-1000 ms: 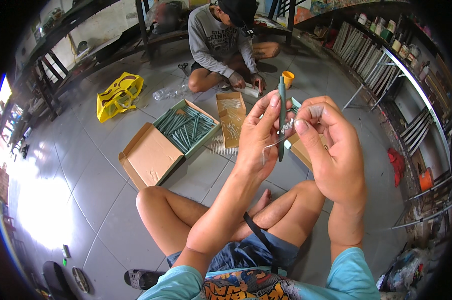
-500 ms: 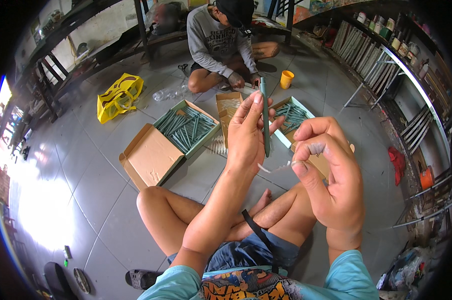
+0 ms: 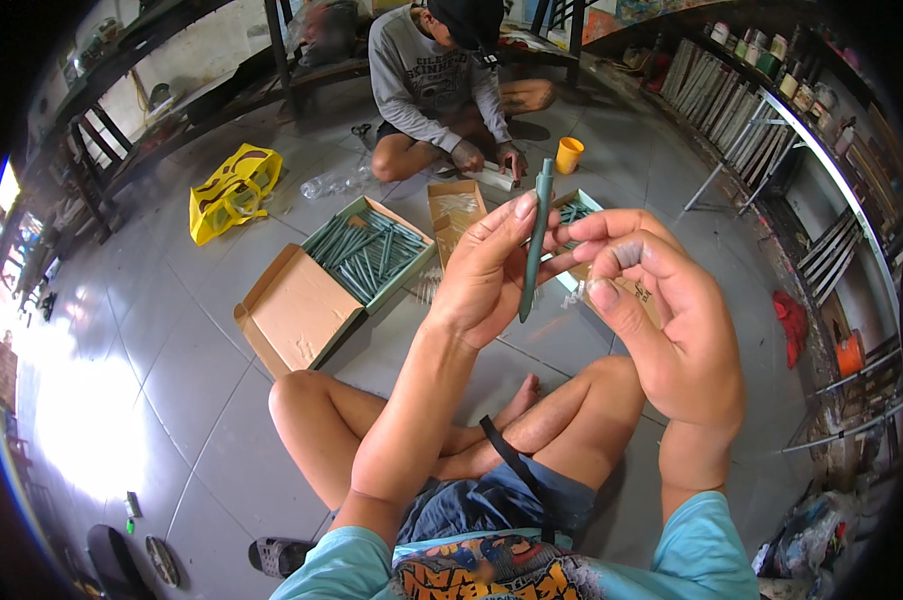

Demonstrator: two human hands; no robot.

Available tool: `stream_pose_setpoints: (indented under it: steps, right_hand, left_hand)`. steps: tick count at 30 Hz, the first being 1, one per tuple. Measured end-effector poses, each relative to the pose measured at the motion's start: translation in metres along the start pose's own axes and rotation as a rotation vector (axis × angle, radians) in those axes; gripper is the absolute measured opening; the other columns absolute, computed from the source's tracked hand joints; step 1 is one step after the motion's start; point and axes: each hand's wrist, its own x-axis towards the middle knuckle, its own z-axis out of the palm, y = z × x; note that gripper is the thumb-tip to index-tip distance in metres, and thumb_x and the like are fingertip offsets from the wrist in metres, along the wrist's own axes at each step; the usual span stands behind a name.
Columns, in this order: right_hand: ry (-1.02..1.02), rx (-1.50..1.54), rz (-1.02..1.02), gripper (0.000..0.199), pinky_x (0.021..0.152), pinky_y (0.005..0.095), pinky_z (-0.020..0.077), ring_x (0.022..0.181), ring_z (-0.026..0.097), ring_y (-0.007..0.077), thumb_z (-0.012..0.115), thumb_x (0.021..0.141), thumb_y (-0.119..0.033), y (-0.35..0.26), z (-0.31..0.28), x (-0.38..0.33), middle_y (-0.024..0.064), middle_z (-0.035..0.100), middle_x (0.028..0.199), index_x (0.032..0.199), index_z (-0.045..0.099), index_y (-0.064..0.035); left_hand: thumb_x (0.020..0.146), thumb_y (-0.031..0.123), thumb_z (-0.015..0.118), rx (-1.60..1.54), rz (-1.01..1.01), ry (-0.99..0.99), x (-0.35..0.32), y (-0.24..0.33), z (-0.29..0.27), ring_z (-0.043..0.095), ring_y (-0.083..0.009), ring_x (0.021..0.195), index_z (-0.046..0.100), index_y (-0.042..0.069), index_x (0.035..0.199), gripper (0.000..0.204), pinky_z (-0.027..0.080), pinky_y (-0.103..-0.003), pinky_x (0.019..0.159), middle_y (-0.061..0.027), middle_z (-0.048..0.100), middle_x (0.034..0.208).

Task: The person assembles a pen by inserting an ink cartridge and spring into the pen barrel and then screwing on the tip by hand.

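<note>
Grey glossy floor tiles (image 3: 172, 330) surround the open cardboard box (image 3: 352, 270); above it, left hand (image 3: 487, 275) pinches a slim green pen (image 3: 535, 240), right hand (image 3: 662, 310) curled, contents indiscernible.

What my hands cover and what I can't make out

My left hand (image 3: 487, 285) hides the middle of the green pen (image 3: 535, 240); my right hand (image 3: 662, 330) covers most of the far open box (image 3: 578, 207). The small bit at my right fingertips (image 3: 604, 295) is too blurred to identify. The co-worker's (image 3: 442, 75) head is cut off by the top edge.

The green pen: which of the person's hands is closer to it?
Left. The left hand grips the green pen upright in its fingers; the right hand is just beside it, fingertips reaching toward it.
</note>
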Motion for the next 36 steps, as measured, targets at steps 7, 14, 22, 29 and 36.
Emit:
stream_pose_setpoints:
  steps: [7,14,22,29,36]
  right_hand:
    - [-0.082,-0.077,0.034,0.008,0.098,0.0333,0.0435,0.109,0.055,0.0174,0.058,0.097,-0.005,-0.004,-0.011,0.014,0.0127,0.053,0.122,0.093,0.057,0.0018]
    - [-0.068,0.012,0.049,0.009,0.095,0.0298,0.0448,0.105,0.056,0.0134,0.058,0.098,-0.006,-0.003,-0.010,0.024,0.0125,0.055,0.122,0.094,0.058,0.0023]
    - [-0.089,0.047,0.081,0.011,0.095,0.0294,0.0459,0.105,0.056,0.0110,0.058,0.099,-0.007,-0.003,-0.010,0.028,0.0119,0.056,0.122,0.095,0.059,0.0025]
    - [-0.085,0.067,0.094,0.011,0.095,0.0301,0.0475,0.105,0.057,0.0117,0.058,0.099,-0.007,-0.003,-0.009,0.027,0.0123,0.056,0.122,0.095,0.059,0.0035]
    - [-0.052,0.042,0.083,0.012,0.091,0.0291,0.0496,0.102,0.058,0.0113,0.059,0.099,-0.008,-0.001,-0.005,0.027,0.0122,0.056,0.122,0.095,0.059,0.0038]
  left_hand:
    - [0.098,0.027,0.064,0.002,-0.073,-0.097,0.006,0.005,-0.007,0.065,-0.0144,0.093,0.066,0.011,0.108,0.019,0.052,-0.041,0.093,-0.0017,0.069,0.101]
    - [0.099,0.029,0.063,0.087,-0.098,-0.077,0.008,0.009,-0.004,0.065,-0.0127,0.091,0.068,0.011,0.107,0.021,0.053,-0.041,0.095,-0.0001,0.069,0.096]
    - [0.101,0.029,0.059,0.071,-0.071,-0.078,0.011,0.007,-0.002,0.066,-0.0144,0.094,0.067,0.008,0.109,0.024,0.052,-0.046,0.100,0.0000,0.069,0.097]
    - [0.101,0.029,0.059,0.066,-0.074,-0.063,0.009,0.007,0.001,0.066,-0.0131,0.093,0.065,0.007,0.115,0.027,0.053,-0.047,0.099,0.0012,0.069,0.096]
    - [0.101,0.030,0.059,0.044,-0.090,-0.051,0.010,0.006,0.000,0.065,-0.0113,0.095,0.061,0.009,0.124,0.031,0.054,-0.045,0.097,0.0029,0.069,0.098]
